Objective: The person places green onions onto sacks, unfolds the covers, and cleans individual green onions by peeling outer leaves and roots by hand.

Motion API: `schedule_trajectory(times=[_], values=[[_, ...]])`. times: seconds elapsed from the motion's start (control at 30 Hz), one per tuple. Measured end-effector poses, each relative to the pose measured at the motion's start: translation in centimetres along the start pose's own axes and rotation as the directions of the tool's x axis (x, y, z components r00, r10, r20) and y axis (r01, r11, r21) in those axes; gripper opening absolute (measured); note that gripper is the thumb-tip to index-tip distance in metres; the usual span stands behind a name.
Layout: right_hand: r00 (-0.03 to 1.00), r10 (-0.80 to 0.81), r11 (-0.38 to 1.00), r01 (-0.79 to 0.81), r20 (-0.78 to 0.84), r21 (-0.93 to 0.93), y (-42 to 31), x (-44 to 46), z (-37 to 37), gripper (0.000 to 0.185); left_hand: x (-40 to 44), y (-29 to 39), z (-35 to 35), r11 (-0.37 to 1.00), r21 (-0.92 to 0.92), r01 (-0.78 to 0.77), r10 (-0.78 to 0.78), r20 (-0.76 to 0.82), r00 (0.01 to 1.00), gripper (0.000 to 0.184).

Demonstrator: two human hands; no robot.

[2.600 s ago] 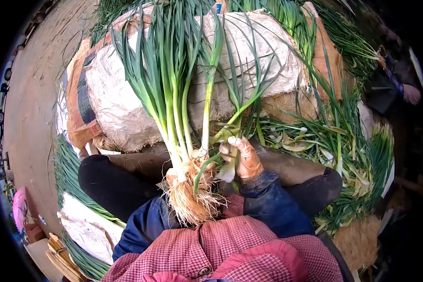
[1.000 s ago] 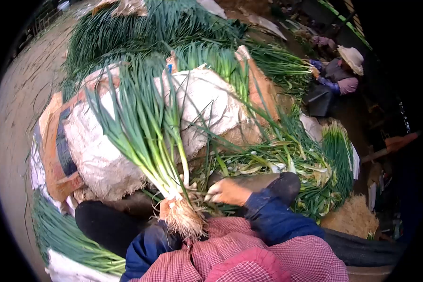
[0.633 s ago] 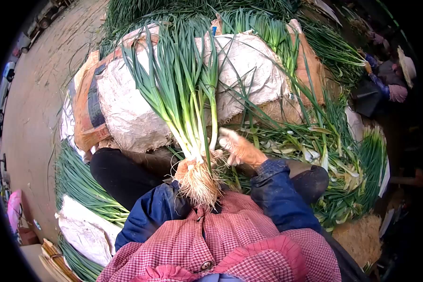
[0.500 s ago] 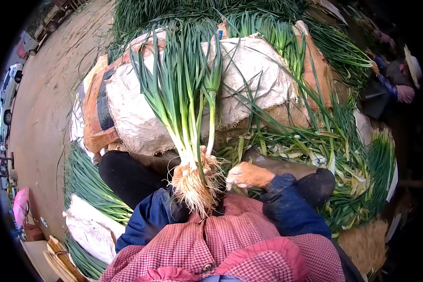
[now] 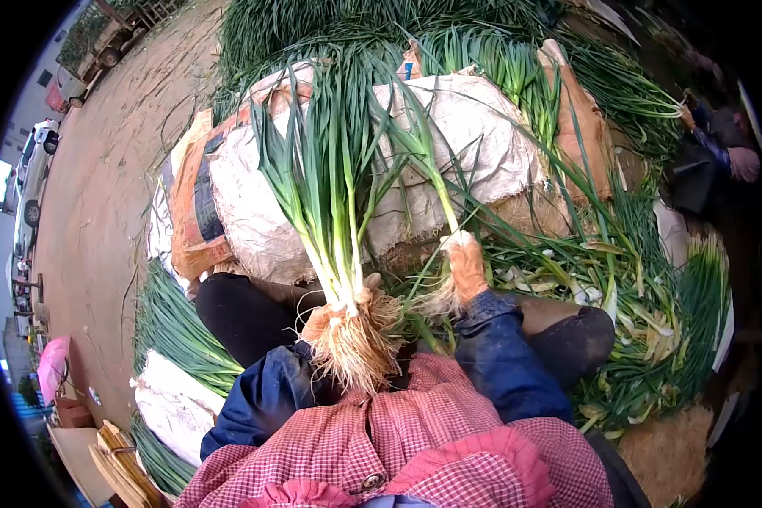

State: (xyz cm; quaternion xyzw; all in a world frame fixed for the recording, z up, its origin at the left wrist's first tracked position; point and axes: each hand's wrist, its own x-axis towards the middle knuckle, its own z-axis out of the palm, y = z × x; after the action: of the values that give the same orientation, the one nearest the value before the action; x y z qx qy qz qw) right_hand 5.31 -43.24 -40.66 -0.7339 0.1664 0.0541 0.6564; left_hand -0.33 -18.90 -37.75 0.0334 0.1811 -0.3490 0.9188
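My left hand [image 5: 320, 322], partly hidden by roots, is closed round the lower stems of a bunch of green garlic [image 5: 339, 245]. The bunch stands over my lap, its pale roots [image 5: 360, 343] towards me and its long flat leaves lying away across a white woven sack [image 5: 245, 199]. To the right, my right hand [image 5: 467, 269] is closed on the white lower stem of a single green garlic stalk [image 5: 442, 195]. That stalk's roots hang below the hand, and its leaves reach up beside the bunch.
Leafy trimmings [image 5: 584, 279] are strewn to my right. Green garlic piles lie at the far side [image 5: 381, 25] and on the left [image 5: 173, 326]. Another person [image 5: 720, 152] sits at the far right, holding stalks. Vehicles, including a white car [image 5: 34, 173], and a pink umbrella [image 5: 53, 368] are at left.
My right hand has moved away from my lap and now grips a separate stalk, split off to the right of the bunch. My left hand still holds the bunch.
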Motion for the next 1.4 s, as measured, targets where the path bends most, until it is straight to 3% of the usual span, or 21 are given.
schedule_trajectory(times=[0.07,0.13,0.17,0.23,0.27,0.33,0.43,0.53,0.6,0.7,0.77,0.8,0.9,1.0,1.07,1.13,1.2,1.23,1.27,1.33,1.4], values=[[0.949,0.09,0.986,-0.128,0.302,0.109,-1.2,-0.4,-0.8,0.016,0.1,0.2,0.1,0.999,-0.046,0.0,0.0,0.004,1.0,0.075],[0.876,-0.033,0.963,0.156,0.482,-0.219,-1.2,-2.2,2.9,0.022,2.0,-0.2,-1.4,0.999,0.045,0.021,-0.022,0.024,0.999,0.06],[0.869,-0.291,0.772,0.461,0.401,-0.438,1.6,-2.2,4.1,0.024,2.4,-1.0,-1.2,0.999,0.029,-0.042,0.046,-0.189,0.981,0.043],[0.802,-0.415,0.673,0.588,0.428,-0.449,-1.4,-2.4,3.4,0.026,2.8,-2.5,1.6,0.996,0.047,-0.081,0.079,0.042,0.996,0.034],[0.81,-0.502,0.78,0.575,0.302,-0.245,-0.5,-0.7,2.8,0.026,2.5,-3.2,4.0,0.99,0.103,-0.093,0.083,0.1,0.992,0.033],[0.96,-0.23,0.959,0.251,0.159,-0.131,-2.2,0.7,1.1,0.026,1.5,-1.6,3.8,0.996,0.09,-0.012,0.004,0.091,0.996,0.033],[0.945,-0.326,0.945,0.325,0.019,0.042,-1.8,5.3,3.7,0.046,0.1,-0.8,3.9,0.99,0.134,-0.04,0.015,0.176,0.984,0.033],[0.901,-0.434,0.893,0.428,-0.019,-0.142,-1.9,9.4,8.8,0.067,-2.0,-0.6,4.3,0.977,0.205,-0.058,0.027,0.148,0.989,0.036],[0.925,-0.379,0.923,0.381,0.037,-0.05,-1.3,11.7,12.2,0.072,-3.6,-0.5,4.9,0.951,0.304,-0.048,0.022,0.087,0.996,0.04],[0.989,-0.137,0.963,0.122,0.047,0.24,-2.4,12.9,9.8,0.053,-6.2,0.6,5.7,0.955,0.294,-0.028,0.029,0.003,1.0,0.047],[0.818,-0.36,0.91,0.414,-0.449,0.026,1.6,17.1,6.7,0.036,-7.6,1.7,5.5,0.968,0.249,0.028,-0.021,-0.031,0.999,0.056],[0.885,-0.327,0.902,0.397,-0.332,0.169,-1.6,14.8,4.5,0.04,-8.0,2.4,5.2,0.945,0.32,0.069,-0.05,-0.069,0.996,0.058],[0.925,-0.278,0.848,0.363,0.259,-0.387,-8.7,8.5,4.9,0.059,-8.2,2.9,3.9,0.875,0.46,0.15,-0.02,-0.275,0.961,0.051],[0.839,-0.063,0.487,0.499,0.541,-0.717,-7.4,7.8,10.4,0.075,-7.8,2.9,3.3,0.869,0.47,0.153,-0.005,-0.301,0.954,0.054],[0.827,-0.089,0.172,0.562,0.556,-0.809,-4.6,9.8,12.4,0.051,-7.6,2.7,4.3,0.885,0.44,0.154,-0.02,-0.295,0.955,0.056],[0.889,-0.235,0.461,0.459,0.394,-0.76,-4.3,11.7,10.2,0.019,-8.6,2.7,4.0,0.886,0.439,0.151,-0.012,-0.303,0.953,0.06],[0.89,-0.454,0.492,0.282,0.034,-0.823,-3.5,15.7,5.2,0.019,-8.4,1.7,4.9,0.948,0.306,0.085,-0.02,-0.208,0.978,0.067],[0.925,-0.31,0.719,0.077,-0.22,-0.691,-5.4,15.5,1.8,0.022,-8.3,1.5,4.7,0.955,0.288,0.063,-0.011,-0.178,0.984,0.074],[0.866,-0.34,0.807,0.068,-0.368,-0.587,-2.8,17.9,-2.3,0.026,-8.1,1.2,3.6,0.952,0.3,-0.058,0.093,-0.102,0.99,0.075],[0.88,-0.244,0.954,0.141,-0.409,-0.265,-1.3,16.2,-5.4,0.036,-7.6,0.6,4.3,0.983,0.147,-0.112,0.113,-0.001,0.994,0.078],[0.988,-0.041,0.998,0.049,0.146,-0.048,-4.8,8.1,-1.9,0.053,-6.6,0.3,3.4,0.982,0.1,-0.163,0.156,0.08,0.985,0.079]])
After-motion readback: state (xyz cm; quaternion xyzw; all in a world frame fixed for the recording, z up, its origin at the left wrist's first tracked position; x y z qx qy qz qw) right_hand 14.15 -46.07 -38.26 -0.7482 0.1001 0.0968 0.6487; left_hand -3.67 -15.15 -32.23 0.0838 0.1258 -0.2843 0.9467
